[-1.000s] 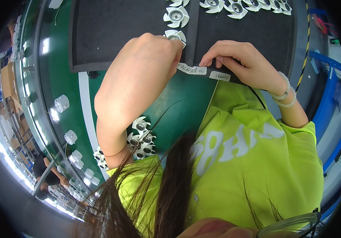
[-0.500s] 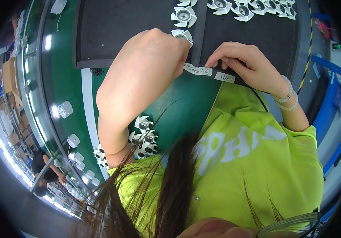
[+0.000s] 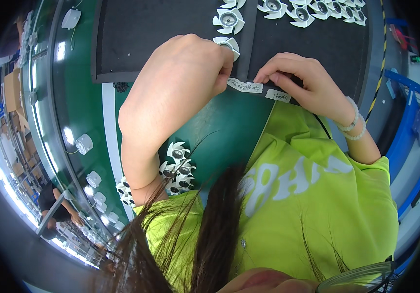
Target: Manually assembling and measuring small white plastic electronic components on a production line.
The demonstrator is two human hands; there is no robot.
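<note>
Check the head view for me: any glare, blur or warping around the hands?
Head view: hands and the white label strip are sharp and evenly lit; glare streaks the green table at left; fisheye bends the black mat edges; loose hair blurs the lower frame.

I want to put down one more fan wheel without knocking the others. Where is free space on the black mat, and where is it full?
The black mat is bare on its left part, between its left edge and the left hand. The green surface between the forearm and the yellow shirt is partly free. It is crowded along the top, where white fan wheels stand in a row, and around the paper strip held by both hands.
</note>
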